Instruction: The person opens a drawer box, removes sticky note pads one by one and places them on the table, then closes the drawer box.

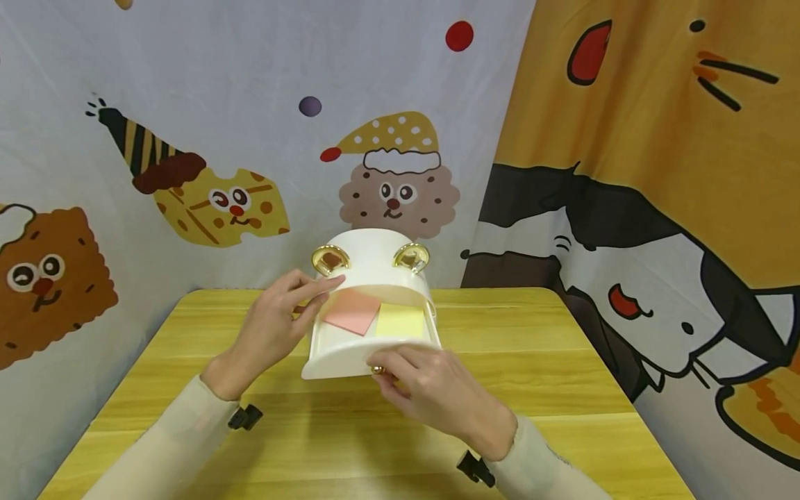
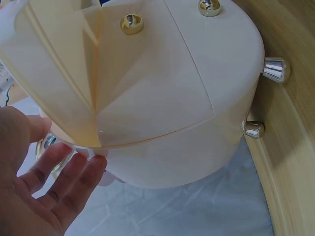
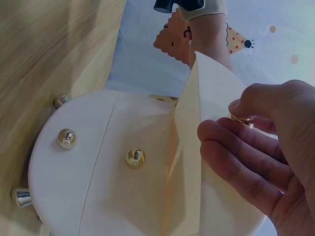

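Note:
A small rounded white drawer cabinet (image 1: 375, 253) stands on the table, its top drawer (image 1: 334, 361) pulled out. Inside the drawer lie a pink sticky note (image 1: 353, 311) and a yellow sticky note (image 1: 401, 319), side by side. My right hand (image 1: 437, 392) pinches the gold knob (image 3: 243, 120) on the drawer front between thumb and fingers. At the cabinet's left side, my left hand (image 1: 269, 326) rests its fingertips against the upper edge, fingers extended. Two lower drawer fronts with gold knobs (image 2: 132, 23) show below in the wrist views.
Two gold ring-shaped pieces (image 1: 330, 260) sit on the cabinet's top. Metallic feet (image 2: 276, 70) hold it above the wooden table (image 1: 519, 368). Behind the table hangs a cartoon-printed cloth (image 1: 250, 83). Black wrist straps (image 1: 475, 469) are at both sleeves.

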A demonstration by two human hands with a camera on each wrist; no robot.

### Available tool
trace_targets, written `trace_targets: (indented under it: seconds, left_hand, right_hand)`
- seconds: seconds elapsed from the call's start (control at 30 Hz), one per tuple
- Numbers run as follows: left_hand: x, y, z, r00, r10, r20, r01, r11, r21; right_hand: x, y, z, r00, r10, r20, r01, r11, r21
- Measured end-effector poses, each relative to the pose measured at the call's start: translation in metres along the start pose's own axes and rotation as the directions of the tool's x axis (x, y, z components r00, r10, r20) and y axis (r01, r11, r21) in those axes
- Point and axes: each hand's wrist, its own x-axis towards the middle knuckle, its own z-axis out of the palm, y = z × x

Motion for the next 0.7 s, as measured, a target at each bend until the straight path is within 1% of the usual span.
trace_targets:
  seconds: [0.37,0.7]
  left_hand:
    - [-0.0008,-0.0005,0.0007,1.000,0.020,-0.011,-0.020,1.000,0.005]
    - [-0.0013,-0.0005,0.0002,1.000,0.017,-0.007,-0.017,1.000,0.011]
  right_hand:
    - [-0.0018,-0.0040,-0.0025,1.000,-0.016,0.009,0.015,1.000,0.012]
    - [-0.0042,-0.0056,-0.0039,1.000,-0.026,0.002,0.026,1.000,-0.001]
